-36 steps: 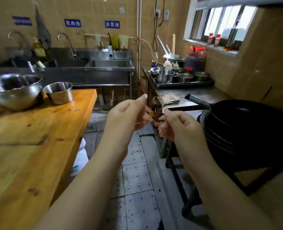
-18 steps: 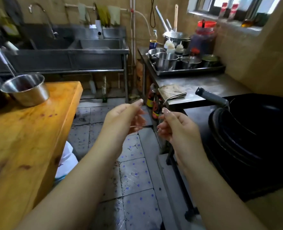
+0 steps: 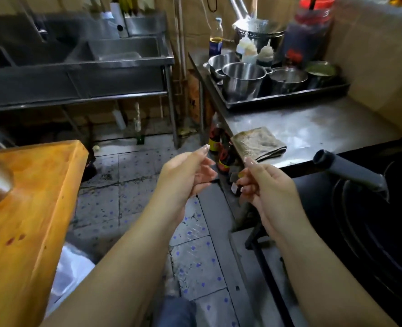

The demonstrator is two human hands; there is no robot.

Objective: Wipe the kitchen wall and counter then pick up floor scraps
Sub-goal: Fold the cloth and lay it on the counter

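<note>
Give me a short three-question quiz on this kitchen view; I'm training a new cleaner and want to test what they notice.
1. True or false: the folded cloth lies on the steel counter, near its front corner.
2. Multiple choice: where do the metal pots stand? A) in the sink B) on a dark tray on the counter C) on the wooden table
3. Fill in: the left hand and right hand are raised above the tiled ____.

Key: 1 true; 2 B; 3 floor
</note>
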